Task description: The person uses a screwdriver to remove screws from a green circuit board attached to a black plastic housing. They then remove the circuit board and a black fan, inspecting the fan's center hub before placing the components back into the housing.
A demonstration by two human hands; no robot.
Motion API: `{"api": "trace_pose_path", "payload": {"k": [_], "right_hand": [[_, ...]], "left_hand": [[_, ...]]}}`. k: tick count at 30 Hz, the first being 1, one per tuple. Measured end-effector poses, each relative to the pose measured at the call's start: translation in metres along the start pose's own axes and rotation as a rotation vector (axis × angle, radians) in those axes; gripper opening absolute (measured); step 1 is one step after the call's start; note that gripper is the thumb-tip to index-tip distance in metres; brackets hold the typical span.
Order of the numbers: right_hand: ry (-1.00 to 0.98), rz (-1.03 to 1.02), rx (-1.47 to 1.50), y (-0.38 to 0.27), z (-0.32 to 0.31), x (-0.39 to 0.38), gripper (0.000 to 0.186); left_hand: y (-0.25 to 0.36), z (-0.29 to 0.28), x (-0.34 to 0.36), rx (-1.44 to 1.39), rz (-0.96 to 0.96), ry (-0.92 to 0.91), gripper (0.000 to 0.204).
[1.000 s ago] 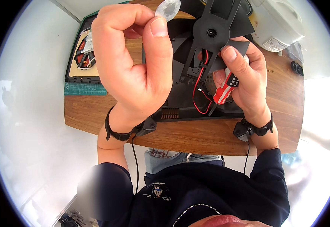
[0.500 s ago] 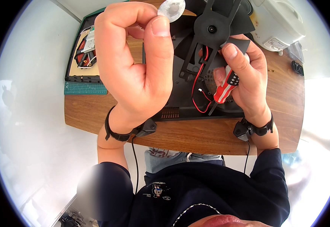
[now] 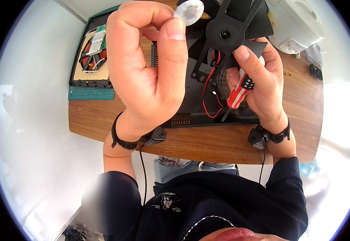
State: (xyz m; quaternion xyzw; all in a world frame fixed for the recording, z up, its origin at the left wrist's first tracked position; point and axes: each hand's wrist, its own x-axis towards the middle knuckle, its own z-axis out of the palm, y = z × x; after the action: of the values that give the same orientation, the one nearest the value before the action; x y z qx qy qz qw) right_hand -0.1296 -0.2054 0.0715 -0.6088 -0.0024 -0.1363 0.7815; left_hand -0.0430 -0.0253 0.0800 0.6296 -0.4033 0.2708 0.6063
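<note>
My left hand [image 3: 148, 76] is closed, pinching a thin round whitish sticker-like disc [image 3: 190, 13] between thumb and forefinger. Just right of the disc is a black cooling fan [image 3: 225, 35] with its frame facing up; my right hand [image 3: 266, 78] grips it by the lower right edge. Tucked in that same palm is a screwdriver [image 3: 236, 97] with a red, white and black star-patterned handle, its shaft pointing down. Red and black wires [image 3: 204, 105] loop from the fan to a small white connector. Below them lies a black plastic housing [image 3: 191, 102] with vent slots, partly hidden by my hands.
At the far left, a black-rimmed panel [image 3: 89, 82] holding a coil and green circuit board lies on a green cutting mat [image 3: 90, 93]. A white appliance [image 3: 293, 24] stands at the back right. Beside it is a small black object [image 3: 315, 72] on the wooden table [image 3: 207, 142].
My left hand has shifted slightly right with the disc, which has turned a little. The fan and screwdriver stay almost still in my right hand.
</note>
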Motion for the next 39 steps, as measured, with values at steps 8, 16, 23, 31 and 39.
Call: {"api": "trace_pose_path", "payload": {"k": [8,16,23,31,39], "right_hand": [[0.043,0.016,0.013,-0.001,0.0,0.001,0.016],[0.052,0.038,0.034,-0.003,0.001,0.0,0.02],[0.046,0.037,0.074,0.0,0.002,-0.001,0.022],[0.043,0.049,0.068,0.001,0.003,-0.001,0.023],[0.038,0.056,0.055,0.0,0.002,0.0,0.023]], "left_hand": [[-0.005,0.0,0.005,0.232,0.209,-0.103,0.015],[-0.006,-0.002,0.013,0.459,0.532,-0.096,0.025],[-0.004,-0.004,0.008,0.567,0.664,-0.105,0.036],[-0.004,0.001,0.008,0.612,0.704,-0.095,0.035],[-0.004,0.004,0.007,0.589,0.663,-0.112,0.036]]}}
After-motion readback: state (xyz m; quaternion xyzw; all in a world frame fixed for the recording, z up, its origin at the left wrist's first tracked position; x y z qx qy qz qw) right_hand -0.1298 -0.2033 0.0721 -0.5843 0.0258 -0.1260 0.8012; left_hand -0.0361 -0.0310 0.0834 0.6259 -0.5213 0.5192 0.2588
